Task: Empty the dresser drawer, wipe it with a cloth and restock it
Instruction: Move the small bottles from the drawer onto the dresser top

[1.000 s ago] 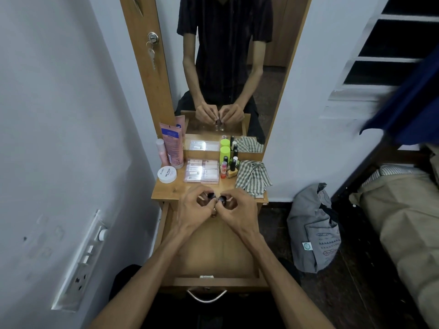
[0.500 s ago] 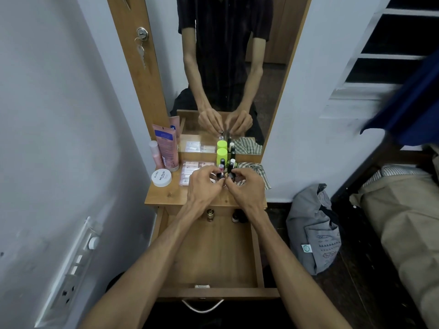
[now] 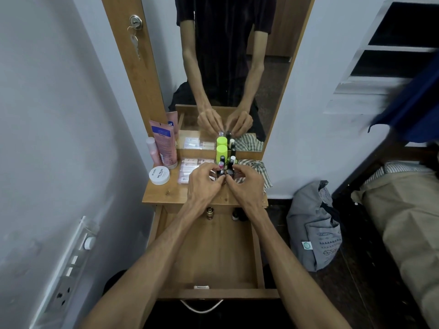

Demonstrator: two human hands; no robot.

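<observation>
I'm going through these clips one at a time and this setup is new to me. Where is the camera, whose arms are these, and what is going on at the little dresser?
No machine here: a person wears a wide-angle camera on the head, looking forward and down, so the two arms reaching in from the bottom are their own. The mirror behind the dresser shows the same person from the front.

The drawer is pulled open and almost empty; a few small bottles remain at its back. On the dresser top stand a pink tube, a white round jar, flat clear packets, a lime-green bottle, a cluster of nail polish bottles and a striped cloth.

The left hand and right hand meet at that cluster, fingers curled round small dark-capped bottles there.
</observation>
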